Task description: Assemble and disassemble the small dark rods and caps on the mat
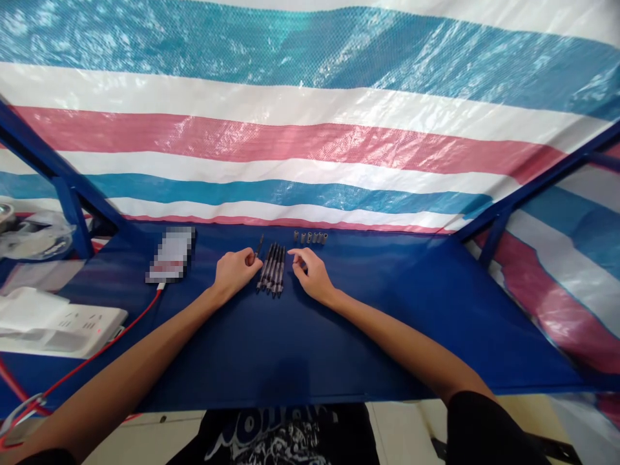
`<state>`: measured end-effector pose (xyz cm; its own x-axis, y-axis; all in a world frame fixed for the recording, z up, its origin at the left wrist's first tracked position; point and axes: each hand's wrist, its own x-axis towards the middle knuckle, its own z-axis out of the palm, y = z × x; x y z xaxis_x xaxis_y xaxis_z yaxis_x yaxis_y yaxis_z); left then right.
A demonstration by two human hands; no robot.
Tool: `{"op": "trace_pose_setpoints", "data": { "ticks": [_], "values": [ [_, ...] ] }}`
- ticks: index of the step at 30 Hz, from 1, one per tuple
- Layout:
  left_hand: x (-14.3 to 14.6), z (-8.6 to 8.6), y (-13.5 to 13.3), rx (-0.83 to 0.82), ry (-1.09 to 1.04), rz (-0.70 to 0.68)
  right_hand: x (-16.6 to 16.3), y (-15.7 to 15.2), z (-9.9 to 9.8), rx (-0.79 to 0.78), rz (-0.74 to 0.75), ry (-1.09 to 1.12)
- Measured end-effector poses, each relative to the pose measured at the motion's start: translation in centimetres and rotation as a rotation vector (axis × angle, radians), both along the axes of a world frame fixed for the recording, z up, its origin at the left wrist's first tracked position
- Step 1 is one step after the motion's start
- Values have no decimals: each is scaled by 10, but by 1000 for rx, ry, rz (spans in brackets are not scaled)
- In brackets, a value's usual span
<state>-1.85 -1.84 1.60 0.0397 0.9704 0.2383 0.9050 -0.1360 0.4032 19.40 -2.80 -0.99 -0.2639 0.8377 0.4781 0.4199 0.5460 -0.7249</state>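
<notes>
My left hand [236,271] is closed around a dark, slender pen [260,244], whose upper end sticks out past the thumb and forefinger. Between my hands several dark pens [272,270] lie side by side on the blue tabletop. To their right, my right hand [312,274] rests with its thumb and forefinger apart and nothing visible between them. Beyond that hand stands a short row of small grey metallic cylinders [310,237]; they are too small to identify.
A phone-like device [170,255], blurred out, lies left with a red cable [140,318] plugged in. A white power strip [92,326] and plastic bags [36,239] are farther left. Blue frame bars [72,216] and a striped sheet [310,148] bound the blue table [339,361].
</notes>
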Motion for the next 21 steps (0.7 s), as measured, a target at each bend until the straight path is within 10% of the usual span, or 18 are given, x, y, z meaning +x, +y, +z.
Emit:
{"op": "trace_pose_setpoints", "data": {
  "ticks": [7,21],
  "values": [
    [2,-5,1,-14,143,1,-1,-1,2,-9,-10,-31],
    [-1,-13,1,283,-264,-219,3,9,9,135,-242,-7]
  ]
}}
